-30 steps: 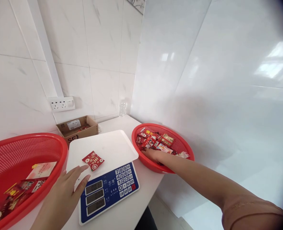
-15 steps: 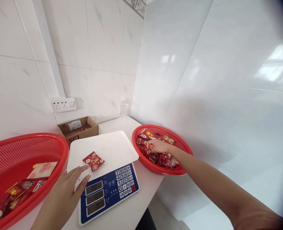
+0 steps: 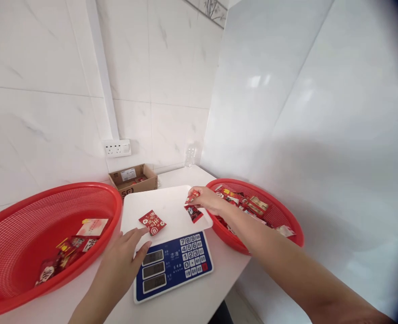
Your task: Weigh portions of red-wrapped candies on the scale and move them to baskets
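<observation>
A white weighing pan (image 3: 172, 202) tops a digital scale with a blue keypad panel (image 3: 173, 266). One red snack packet (image 3: 152, 222) with white flower prints lies flat on the pan. My left hand (image 3: 126, 252) rests at the pan's front left corner, thumb and fingers apart, its fingertips beside that packet and holding nothing. Over the pan's right end, my right hand (image 3: 205, 199) pinches small red snack packets (image 3: 194, 212); a dark-red one hangs below the fingers. How many it holds is partly hidden.
A red plastic basket (image 3: 279, 202) full of snack packets stands to the right against the wall. Another red basket (image 3: 113, 198) with several packets stands at the left. Behind the scale are a cardboard box (image 3: 141, 181) and a clear plastic bottle (image 3: 190, 156).
My right hand has come out of the right basket and moved left to the pan with red packets in its grip. My left hand stays by the packet. The view has turned slightly left.
</observation>
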The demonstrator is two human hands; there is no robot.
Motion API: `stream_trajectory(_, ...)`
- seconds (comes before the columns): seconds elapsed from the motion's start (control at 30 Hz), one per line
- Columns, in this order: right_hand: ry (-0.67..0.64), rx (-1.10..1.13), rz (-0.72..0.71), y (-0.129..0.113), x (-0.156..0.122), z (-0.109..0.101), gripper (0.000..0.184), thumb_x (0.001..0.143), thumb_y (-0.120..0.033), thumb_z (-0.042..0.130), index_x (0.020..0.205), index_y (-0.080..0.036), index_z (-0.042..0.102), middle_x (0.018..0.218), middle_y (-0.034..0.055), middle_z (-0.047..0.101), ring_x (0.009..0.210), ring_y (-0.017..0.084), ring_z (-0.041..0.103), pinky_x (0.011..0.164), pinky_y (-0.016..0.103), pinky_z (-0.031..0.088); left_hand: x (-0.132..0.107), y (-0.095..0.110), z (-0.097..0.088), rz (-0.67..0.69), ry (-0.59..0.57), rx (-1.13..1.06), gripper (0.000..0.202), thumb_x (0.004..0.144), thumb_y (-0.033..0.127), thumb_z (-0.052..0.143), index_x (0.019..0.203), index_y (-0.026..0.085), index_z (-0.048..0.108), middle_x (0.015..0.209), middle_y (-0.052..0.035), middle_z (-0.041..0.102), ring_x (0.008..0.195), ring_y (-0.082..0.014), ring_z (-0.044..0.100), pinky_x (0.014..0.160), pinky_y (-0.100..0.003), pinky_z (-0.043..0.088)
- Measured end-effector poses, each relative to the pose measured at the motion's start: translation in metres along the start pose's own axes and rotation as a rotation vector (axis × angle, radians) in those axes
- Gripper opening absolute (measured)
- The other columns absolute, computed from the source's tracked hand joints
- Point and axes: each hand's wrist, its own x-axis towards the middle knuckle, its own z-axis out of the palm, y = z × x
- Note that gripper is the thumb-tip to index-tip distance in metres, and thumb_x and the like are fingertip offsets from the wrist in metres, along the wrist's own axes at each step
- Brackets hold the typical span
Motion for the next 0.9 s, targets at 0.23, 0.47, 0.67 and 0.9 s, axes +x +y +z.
stream_trajectory(0.23,-0.127,-0.043,0.012,0.003,0.014,0.049,0.01,0.066,-0.013,0.064,0.072,-0.017,0.058,0.068,-0.0016,0.06,0.06,0.008,0.053,0.052,0.018,0.043,-0.001,0.003,-0.002,-0.001,-0.031,0.021,0.039,0.091,0.036,0.035,0.121,0.024,0.058,0.126,-0.0081,0.062,0.12,-0.0268,0.054,0.1,-0.047,0.041)
stream_trajectory(0.47,-0.212,-0.231,-0.017,-0.001,0.009,0.039,0.015,0.066,-0.012,0.065,0.08,-0.016,0.064,0.087,0.0031,0.064,0.071,0.012,0.058,0.057,0.022,0.048,-0.001,0.002,0.002,0.009,-0.084,0.016,0.04,0.091,0.036,0.037,0.126,0.024,0.054,0.136,-0.0063,0.054,0.133,-0.0283,0.038,0.105,-0.051,0.037)
stream_trajectory(0.67,-0.236,-0.385,-0.033,0.0,0.002,0.032,0.029,0.068,-0.015,0.063,0.097,-0.019,0.063,0.114,0.0067,0.059,0.08,0.013,0.061,0.059,0.021,0.051,-0.002,-0.001,0.005,0.023,-0.082,0.011,0.041,0.091,0.036,0.037,0.127,0.024,0.053,0.137,-0.0067,0.052,0.134,-0.0287,0.037,0.105,-0.053,0.036)
stream_trajectory(0.9,-0.131,-0.597,-0.093,-0.001,0.004,0.028,0.03,0.08,-0.025,0.057,0.11,-0.018,0.061,0.119,0.0119,0.06,0.091,0.021,0.064,0.078,0.034,0.052,-0.003,-0.004,0.006,0.028,-0.042,0.002,0.041,0.09,0.037,0.039,0.125,0.025,0.055,0.135,-0.0072,0.054,0.133,-0.029,0.038,0.105,-0.054,0.036)
